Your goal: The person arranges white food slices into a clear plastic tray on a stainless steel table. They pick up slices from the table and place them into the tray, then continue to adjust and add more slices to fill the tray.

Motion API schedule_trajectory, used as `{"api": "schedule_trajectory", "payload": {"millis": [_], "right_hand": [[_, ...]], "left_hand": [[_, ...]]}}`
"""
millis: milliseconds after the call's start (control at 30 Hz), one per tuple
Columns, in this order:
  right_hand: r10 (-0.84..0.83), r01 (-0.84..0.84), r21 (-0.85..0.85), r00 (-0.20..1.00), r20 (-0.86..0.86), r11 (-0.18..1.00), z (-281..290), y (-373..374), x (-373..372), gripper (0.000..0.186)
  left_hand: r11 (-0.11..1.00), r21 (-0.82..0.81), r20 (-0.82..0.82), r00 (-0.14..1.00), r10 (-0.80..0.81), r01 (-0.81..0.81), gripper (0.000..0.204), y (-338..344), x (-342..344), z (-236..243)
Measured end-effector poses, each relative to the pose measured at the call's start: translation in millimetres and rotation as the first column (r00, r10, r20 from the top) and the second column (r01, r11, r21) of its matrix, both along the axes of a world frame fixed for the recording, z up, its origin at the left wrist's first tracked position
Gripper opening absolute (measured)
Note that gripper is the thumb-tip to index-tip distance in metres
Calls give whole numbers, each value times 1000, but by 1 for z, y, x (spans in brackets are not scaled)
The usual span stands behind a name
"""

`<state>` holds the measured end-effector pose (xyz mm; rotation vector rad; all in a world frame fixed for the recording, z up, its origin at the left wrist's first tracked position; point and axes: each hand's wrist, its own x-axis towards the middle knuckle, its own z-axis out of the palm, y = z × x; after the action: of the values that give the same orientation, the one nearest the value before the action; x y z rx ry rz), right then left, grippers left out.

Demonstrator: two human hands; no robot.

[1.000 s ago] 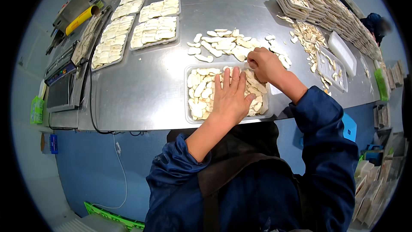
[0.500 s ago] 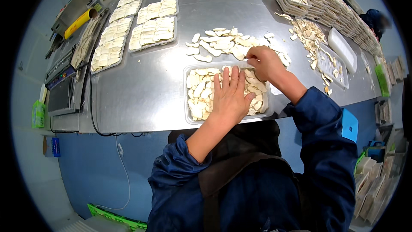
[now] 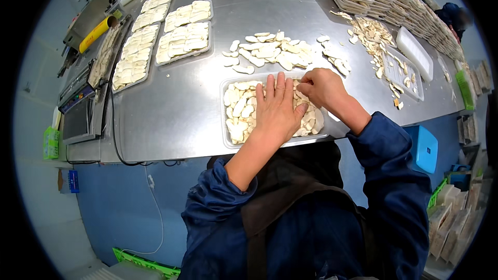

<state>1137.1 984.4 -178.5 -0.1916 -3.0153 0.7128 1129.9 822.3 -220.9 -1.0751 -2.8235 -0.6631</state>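
Note:
A clear plastic tray [image 3: 225,124] full of pale, dried-looking slices [image 3: 239,108] stands at the table's near edge in front of me. Across the slices my left hand [image 3: 277,110] lies flat, fingers stretched and a little spread, holding nothing I can see. My right hand [image 3: 326,91] is closed, thumb and fingers drawn together over the tray's far right part. Whatever is between those fingertips is hidden. Just beyond the tray lies a loose heap of similar slices [image 3: 285,52], with a smaller cluster [image 3: 334,58] to its right.
Filled trays [image 3: 184,39] stand at the left, beside a scale [image 3: 80,122] with a black cable. At the right are scattered slices [image 3: 371,39], a tray with few slices [image 3: 402,78], a white lid-like tray [image 3: 415,54] and stacked trays [image 3: 415,13]. Other people stand at the far right.
My right hand has moved from the tray's far rim inward over the slices, nearer my left hand. My left hand stays flat on them. The view has shifted slightly.

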Motion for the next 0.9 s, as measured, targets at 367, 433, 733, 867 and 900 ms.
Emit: {"api": "schedule_trajectory", "payload": {"millis": [367, 433, 733, 867, 900], "right_hand": [[-96, 43, -275, 979, -182, 960, 2, 31, -2, 16], [-135, 82, -320, 980, -147, 944, 4, 40, -1, 15], [-145, 83, -422, 982, -117, 903, -9, 41, 5, 15], [-105, 56, -432, 990, -90, 900, -10, 42, -1, 14], [-95, 55, -424, 993, -75, 904, -12, 44, -2, 14]], "left_hand": [[997, 77, -21, 1000, 21, -20, 68, 6, 1, -2], [999, 34, -35, 999, 8, -7, 67, 11, -1, -2], [998, -56, 3, 1000, -19, 19, 68, 14, 6, -1], [999, -37, 0, 1000, -19, 19, 70, 15, 1, -6], [1000, -18, -4, 1000, -6, 6, 70, 14, 1, -2]]}}
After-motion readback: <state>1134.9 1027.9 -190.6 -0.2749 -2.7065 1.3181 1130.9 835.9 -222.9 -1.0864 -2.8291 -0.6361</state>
